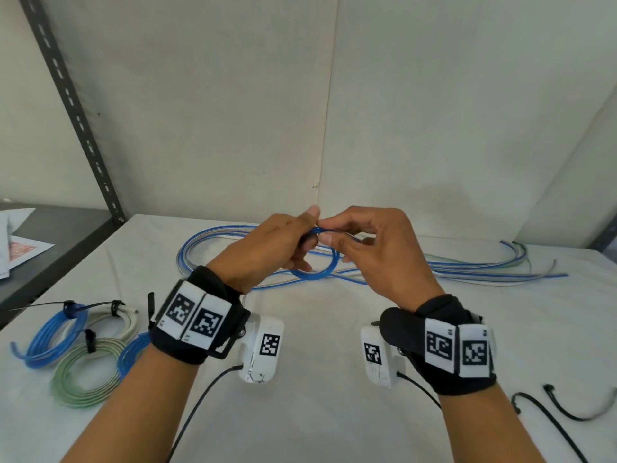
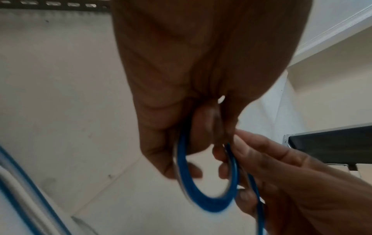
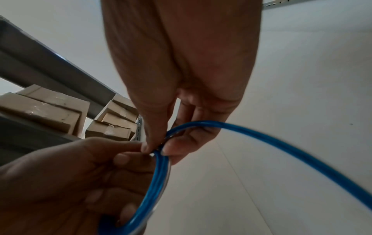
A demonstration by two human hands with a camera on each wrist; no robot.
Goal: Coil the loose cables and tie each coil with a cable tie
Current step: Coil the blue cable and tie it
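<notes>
A small coil of blue cable point(image 1: 317, 267) hangs above the white table point(image 1: 334, 329), held between both hands. My left hand point(image 1: 300, 242) grips the coil's top with curled fingers; in the left wrist view the blue coil point(image 2: 203, 195) loops under those fingers. My right hand point(image 1: 337, 235) pinches the same cable point(image 3: 159, 167) at the top between thumb and forefinger, and its loose run point(image 3: 292, 152) trails off to the right. Loose blue, white and green cables point(image 1: 467, 269) lie along the back of the table. Black cable ties point(image 1: 567, 409) lie at the front right.
Several tied coils point(image 1: 76, 349) in blue, white and green lie at the front left. A dark shelf post point(image 1: 73, 108) rises at the left, with papers point(image 1: 20, 248) on the shelf beside it. Cardboard boxes point(image 3: 50, 111) show in the right wrist view.
</notes>
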